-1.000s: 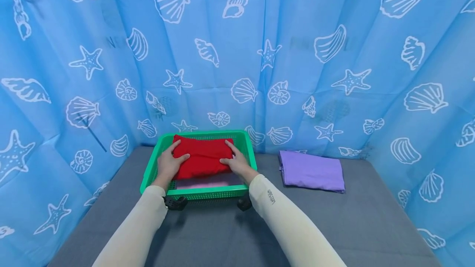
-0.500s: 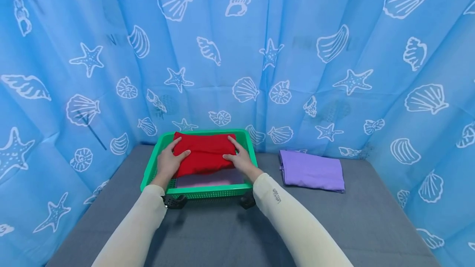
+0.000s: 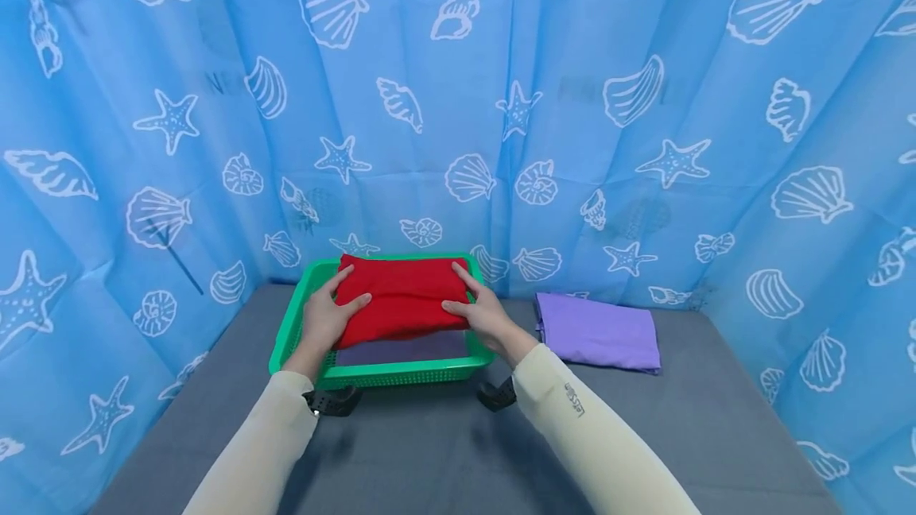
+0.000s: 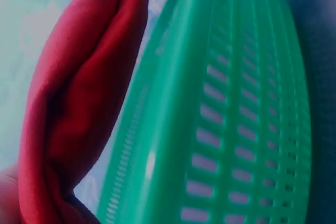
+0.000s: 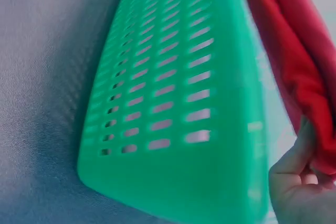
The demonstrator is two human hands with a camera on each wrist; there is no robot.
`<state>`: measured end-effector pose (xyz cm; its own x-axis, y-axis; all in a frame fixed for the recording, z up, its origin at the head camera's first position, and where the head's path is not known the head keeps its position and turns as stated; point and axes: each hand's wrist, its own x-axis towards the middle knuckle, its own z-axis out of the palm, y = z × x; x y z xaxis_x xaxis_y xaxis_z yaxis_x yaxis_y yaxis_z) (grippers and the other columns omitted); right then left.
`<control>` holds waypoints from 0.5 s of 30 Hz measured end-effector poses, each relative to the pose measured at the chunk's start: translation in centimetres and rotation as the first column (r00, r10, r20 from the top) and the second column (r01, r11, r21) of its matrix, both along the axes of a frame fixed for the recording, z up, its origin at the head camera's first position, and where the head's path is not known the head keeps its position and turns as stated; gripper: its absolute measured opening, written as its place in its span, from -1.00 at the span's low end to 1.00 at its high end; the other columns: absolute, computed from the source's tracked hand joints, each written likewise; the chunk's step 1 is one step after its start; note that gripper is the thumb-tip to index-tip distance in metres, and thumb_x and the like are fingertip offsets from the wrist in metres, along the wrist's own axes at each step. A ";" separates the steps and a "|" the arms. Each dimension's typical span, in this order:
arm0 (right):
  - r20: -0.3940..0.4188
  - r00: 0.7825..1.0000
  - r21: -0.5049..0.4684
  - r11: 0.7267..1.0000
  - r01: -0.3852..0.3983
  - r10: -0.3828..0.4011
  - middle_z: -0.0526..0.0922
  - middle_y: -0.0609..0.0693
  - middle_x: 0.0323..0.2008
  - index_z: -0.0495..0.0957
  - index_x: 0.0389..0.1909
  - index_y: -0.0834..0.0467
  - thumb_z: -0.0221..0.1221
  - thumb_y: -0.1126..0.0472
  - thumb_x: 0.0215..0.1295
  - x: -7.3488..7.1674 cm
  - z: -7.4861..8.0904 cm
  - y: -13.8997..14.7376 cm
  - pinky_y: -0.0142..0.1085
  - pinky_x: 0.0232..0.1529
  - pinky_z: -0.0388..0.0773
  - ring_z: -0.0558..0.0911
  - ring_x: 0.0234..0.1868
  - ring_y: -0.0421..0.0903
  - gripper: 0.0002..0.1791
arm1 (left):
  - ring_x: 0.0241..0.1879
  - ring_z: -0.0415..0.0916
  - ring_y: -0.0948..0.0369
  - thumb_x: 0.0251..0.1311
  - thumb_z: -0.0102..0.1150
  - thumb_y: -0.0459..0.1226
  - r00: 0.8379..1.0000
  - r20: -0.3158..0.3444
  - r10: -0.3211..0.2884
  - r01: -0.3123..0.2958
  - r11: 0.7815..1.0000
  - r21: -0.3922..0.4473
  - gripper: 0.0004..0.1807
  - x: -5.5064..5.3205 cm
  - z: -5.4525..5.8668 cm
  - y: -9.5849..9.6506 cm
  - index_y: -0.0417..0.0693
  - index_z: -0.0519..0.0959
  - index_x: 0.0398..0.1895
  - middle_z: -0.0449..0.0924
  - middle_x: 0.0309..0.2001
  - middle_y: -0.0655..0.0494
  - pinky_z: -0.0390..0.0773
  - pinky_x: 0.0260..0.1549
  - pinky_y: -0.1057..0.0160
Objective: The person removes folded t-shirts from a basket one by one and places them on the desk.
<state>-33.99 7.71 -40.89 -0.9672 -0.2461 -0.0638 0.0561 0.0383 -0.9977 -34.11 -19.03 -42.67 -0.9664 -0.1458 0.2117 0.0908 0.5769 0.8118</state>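
Observation:
A folded red cloth (image 3: 402, 296) is held between both hands over the green plastic basket (image 3: 401, 374). My left hand (image 3: 325, 320) grips its left end, thumb on top. At the right end my right hand (image 3: 490, 316) grips it likewise; the right wrist view shows fingers curled under the layered fabric (image 5: 302, 72). Both wrist views show the cloth above the basket's rim, with a gap between them. Beneath it, a flat purplish cloth (image 3: 401, 350) lies in the basket, mostly hidden by the red one.
A folded purple cloth (image 3: 599, 331) lies on the grey table (image 3: 429, 459), to the right of the basket. Behind and at both sides hangs a blue curtain (image 3: 458, 102) with white shell prints. The basket stands near the table's back edge.
The red cloth has come up and slightly right, its right end now over the basket's right side. My right hand has moved right with it; the left has shifted only a little.

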 end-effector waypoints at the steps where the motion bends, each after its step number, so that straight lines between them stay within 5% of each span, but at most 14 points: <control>1: -0.006 1.000 -0.004 1.000 0.001 -0.001 -0.05 -0.03 0.34 0.12 0.30 -0.31 0.20 0.28 0.13 0.4 0.2 0.4 -0.21 -0.20 0.53 0.22 0.17 0.03 -0.22 | 0.16 0.19 -0.04 -0.04 0.26 0.04 1.000 0.000 -0.006 0.006 1.000 0.005 -0.22 0.3 0.2 0.2 0.39 0.17 0.31 0.17 0.28 -0.02 0.51 -0.22 0.03; 8: -0.012 1.000 -0.098 0.995 -0.015 0.014 0.03 -0.03 0.30 0.10 0.32 -0.26 0.21 0.30 0.11 3.1 0.6 3.0 -0.19 -0.15 0.51 0.16 0.21 0.03 -0.19 | 0.14 0.21 -0.04 -0.10 0.31 0.04 0.999 -0.013 -0.035 0.036 0.999 0.032 -0.19 2.5 1.6 2.3 0.45 0.18 0.29 0.19 0.26 0.00 0.55 -0.32 0.08; 15: 0.003 0.998 -0.188 0.981 -0.057 0.059 -0.01 -0.02 0.31 0.09 0.33 -0.25 0.20 0.35 0.11 5.4 -0.2 5.2 -0.16 -0.11 0.49 0.11 0.23 0.06 -0.17 | 0.19 0.15 -0.01 -0.11 0.32 0.03 0.997 0.008 -0.073 0.071 0.990 0.124 -0.21 4.5 1.5 4.2 0.49 0.20 0.27 0.18 0.26 0.02 0.54 -0.27 0.07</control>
<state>-28.63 12.96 -41.11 -0.9506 -0.3100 -0.0193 0.0676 -0.1459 -0.9870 -29.61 -14.82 -41.16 -0.9778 -0.1000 0.1839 0.1176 0.4645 0.8777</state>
